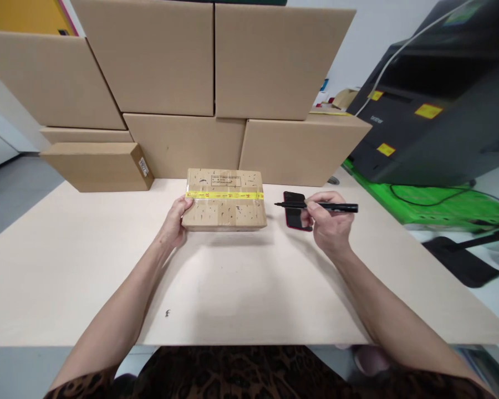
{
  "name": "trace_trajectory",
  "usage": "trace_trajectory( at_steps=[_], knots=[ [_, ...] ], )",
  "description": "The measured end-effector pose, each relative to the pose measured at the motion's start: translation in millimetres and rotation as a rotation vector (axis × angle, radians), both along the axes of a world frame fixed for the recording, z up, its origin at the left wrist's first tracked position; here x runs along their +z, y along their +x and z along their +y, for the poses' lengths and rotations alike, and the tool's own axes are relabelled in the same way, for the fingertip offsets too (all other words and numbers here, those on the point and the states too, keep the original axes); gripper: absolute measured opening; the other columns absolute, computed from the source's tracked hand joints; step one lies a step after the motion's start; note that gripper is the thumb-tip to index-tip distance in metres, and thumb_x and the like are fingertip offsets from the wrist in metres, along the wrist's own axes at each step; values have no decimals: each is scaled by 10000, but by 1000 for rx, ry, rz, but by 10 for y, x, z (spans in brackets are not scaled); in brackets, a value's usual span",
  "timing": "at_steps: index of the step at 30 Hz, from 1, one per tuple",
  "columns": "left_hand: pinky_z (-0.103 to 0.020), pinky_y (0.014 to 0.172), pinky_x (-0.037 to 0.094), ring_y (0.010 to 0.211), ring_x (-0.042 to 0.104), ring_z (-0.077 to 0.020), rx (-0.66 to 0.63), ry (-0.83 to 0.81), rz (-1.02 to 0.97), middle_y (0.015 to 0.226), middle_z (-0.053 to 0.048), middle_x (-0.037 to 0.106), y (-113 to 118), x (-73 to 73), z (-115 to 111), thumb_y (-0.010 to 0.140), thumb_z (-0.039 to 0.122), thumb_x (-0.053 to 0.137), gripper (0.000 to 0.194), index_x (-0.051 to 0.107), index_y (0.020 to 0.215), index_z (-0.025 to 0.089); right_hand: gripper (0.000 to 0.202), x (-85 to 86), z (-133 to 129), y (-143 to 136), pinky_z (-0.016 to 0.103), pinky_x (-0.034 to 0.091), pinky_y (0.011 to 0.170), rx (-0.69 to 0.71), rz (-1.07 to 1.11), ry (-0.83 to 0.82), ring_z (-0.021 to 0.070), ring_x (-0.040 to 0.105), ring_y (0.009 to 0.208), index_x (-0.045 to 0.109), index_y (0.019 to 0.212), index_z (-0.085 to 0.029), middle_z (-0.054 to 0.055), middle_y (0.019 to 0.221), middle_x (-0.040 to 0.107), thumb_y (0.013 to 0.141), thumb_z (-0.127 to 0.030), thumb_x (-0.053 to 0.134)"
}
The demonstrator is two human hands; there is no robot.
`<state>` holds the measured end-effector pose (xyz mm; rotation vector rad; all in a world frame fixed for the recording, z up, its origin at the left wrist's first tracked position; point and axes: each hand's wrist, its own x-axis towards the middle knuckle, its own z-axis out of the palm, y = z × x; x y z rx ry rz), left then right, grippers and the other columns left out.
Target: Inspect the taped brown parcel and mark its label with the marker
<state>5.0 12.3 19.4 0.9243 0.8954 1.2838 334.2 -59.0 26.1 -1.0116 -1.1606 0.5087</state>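
Note:
A small cardboard box (224, 213) with a yellow tape band and many short black marks stands at the middle of the table. Its left edge is gripped by my left hand (177, 223), thumb on the near side and the other fingers hidden behind it. My right hand (331, 226) pinches a black marker pen (339, 207), whose dark tip points left toward the box without touching it. Under the pen and the fingers lies a dark smartphone (293, 217) with a red edge, partly covered by the hand.
Large cardboard boxes (166, 61) are stacked along the back of the table (87, 266). A flatter box (95, 166) stands at the left. On the right are a dark printer (399, 122), a green surface (416, 205) with a black cable, and a black stand base (461, 260).

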Motion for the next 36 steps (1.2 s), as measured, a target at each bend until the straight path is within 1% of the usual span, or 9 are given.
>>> trace_trajectory(
  at_steps=[3, 6, 10, 15, 21, 27, 31, 34, 36],
  knots=[
    [-459, 1038, 617, 1227, 750, -395, 3, -11, 15, 1083, -97, 849, -5, -19, 5, 622, 544, 903, 532, 738, 978, 185, 342, 102, -30, -171, 257, 400, 414, 129, 62, -80, 114, 572, 426, 714, 922, -233, -26, 652, 713, 859, -540, 850],
    [-449, 1037, 613, 1219, 753, -389, 8, -12, 16, 1073, -94, 848, -13, -29, 9, 625, 538, 905, 537, 738, 993, 184, 369, 140, -11, -282, 265, 417, 431, 193, 71, -82, 109, 558, 431, 669, 881, -250, -52, 639, 686, 813, -523, 908],
    [-454, 1038, 611, 1218, 751, -392, -6, 0, 9, 1081, -105, 844, -20, -35, 11, 647, 531, 896, 530, 739, 1009, 178, 453, 144, 4, -339, 257, 372, 425, 165, 28, -51, 91, 483, 406, 550, 813, -274, -102, 602, 583, 792, -537, 917],
    [-446, 1034, 607, 1228, 745, -379, 22, -30, 24, 1119, -97, 840, -34, -57, 15, 649, 529, 908, 573, 730, 1068, 181, 318, 250, -74, -354, 285, 384, 451, 127, -166, -161, 110, 479, 437, 700, 824, -248, -47, 602, 620, 929, -542, 755],
    [-431, 1032, 601, 1220, 746, -369, 33, -46, 13, 1109, -92, 836, -43, -78, 23, 659, 503, 903, 562, 723, 1080, 176, 265, 393, -128, -413, 309, 472, 581, -9, -341, -51, 149, 579, 591, 694, 753, -260, -19, 671, 668, 920, -451, 770],
    [-442, 1035, 602, 1225, 742, -361, 43, -36, 23, 1128, -91, 829, -45, -86, 25, 658, 505, 903, 574, 706, 1089, 181, 377, 377, -43, -439, 288, 426, 556, 85, -428, -94, 141, 540, 583, 627, 664, -249, -26, 618, 616, 922, -499, 741],
    [-442, 1042, 599, 1236, 739, -361, 44, -39, 34, 1132, -75, 834, -41, -83, 28, 648, 515, 903, 562, 709, 1068, 195, 294, 396, -78, -313, 302, 452, 596, -35, -410, -54, 149, 551, 600, 638, 722, -254, -22, 667, 647, 954, -412, 728],
    [-445, 1053, 592, 1238, 735, -367, 37, -36, 38, 1136, -80, 835, -33, -74, 24, 635, 535, 904, 579, 713, 1063, 194, 206, 275, -116, -147, 313, 484, 627, -72, -531, -36, 173, 600, 643, 671, 803, -262, -4, 744, 685, 983, -360, 692],
    [-445, 1063, 587, 1248, 729, -366, 39, -43, 35, 1149, -88, 833, -31, -71, 19, 637, 536, 903, 590, 712, 1075, 189, 120, 105, -131, -40, 350, 534, 733, 4, -730, -23, 217, 680, 768, 715, 935, -257, 45, 880, 739, 1010, -305, 636]
  ],
)
